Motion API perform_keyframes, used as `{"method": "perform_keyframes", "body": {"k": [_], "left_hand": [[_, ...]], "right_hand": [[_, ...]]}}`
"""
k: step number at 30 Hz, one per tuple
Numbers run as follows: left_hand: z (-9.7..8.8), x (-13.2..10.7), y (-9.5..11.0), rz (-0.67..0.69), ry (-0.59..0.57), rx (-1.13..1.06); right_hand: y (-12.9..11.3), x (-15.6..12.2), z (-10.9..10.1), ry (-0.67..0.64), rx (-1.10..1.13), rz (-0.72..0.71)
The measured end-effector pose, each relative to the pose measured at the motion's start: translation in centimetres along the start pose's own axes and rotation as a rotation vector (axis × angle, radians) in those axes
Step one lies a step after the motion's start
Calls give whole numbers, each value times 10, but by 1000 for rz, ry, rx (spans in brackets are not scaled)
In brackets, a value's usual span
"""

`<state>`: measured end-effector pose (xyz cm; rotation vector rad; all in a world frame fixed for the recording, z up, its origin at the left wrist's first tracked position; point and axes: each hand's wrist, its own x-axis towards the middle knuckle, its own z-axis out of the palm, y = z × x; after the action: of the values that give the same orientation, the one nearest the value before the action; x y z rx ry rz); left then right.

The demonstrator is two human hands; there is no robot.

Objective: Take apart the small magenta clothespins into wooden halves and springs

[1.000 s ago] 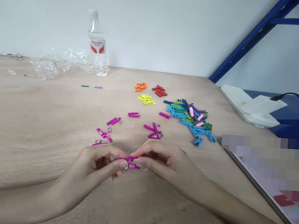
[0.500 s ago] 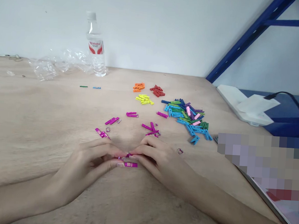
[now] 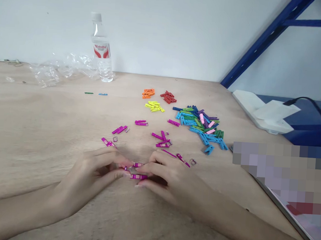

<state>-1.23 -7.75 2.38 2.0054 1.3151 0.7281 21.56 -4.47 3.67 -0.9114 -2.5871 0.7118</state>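
My left hand (image 3: 94,172) and my right hand (image 3: 167,182) meet at the table's near middle, fingertips pinching a small magenta clothespin (image 3: 137,176) with its halves and metal spring (image 3: 131,169) apart. A second magenta strip (image 3: 137,165) lies against the same fingertips; which hand grips which piece is partly hidden. Loose magenta clothespin halves (image 3: 161,140) and small wire springs (image 3: 192,161) lie scattered just beyond my hands. A thin magenta piece (image 3: 182,159) sits past my right knuckles.
A mixed heap of blue, green and pink clothespins (image 3: 200,126) lies to the right, with yellow (image 3: 154,106), orange (image 3: 148,93) and red (image 3: 168,97) piles behind. A plastic water bottle (image 3: 101,55), crumpled clear plastic (image 3: 46,73), and a blue metal shelf frame (image 3: 265,43) stand at the back.
Magenta pieces now lie beside the wire spring right of my right hand. My hands have drawn closer over the clothespin, and the view has shifted slightly.
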Motion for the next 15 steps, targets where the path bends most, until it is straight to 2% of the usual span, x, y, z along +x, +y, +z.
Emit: {"method": "perform_keyframes", "body": {"k": [3, 9, 15], "left_hand": [[-1, 0, 1, 11, 6, -5], [-2, 1, 1, 16, -17, -12], [-3, 3, 3, 15, -43, -12]], "right_hand": [[3, 0, 2, 7, 7, -14], [8, -2, 6, -11, 12, 47], [3, -1, 6, -24, -7, 42]]}}
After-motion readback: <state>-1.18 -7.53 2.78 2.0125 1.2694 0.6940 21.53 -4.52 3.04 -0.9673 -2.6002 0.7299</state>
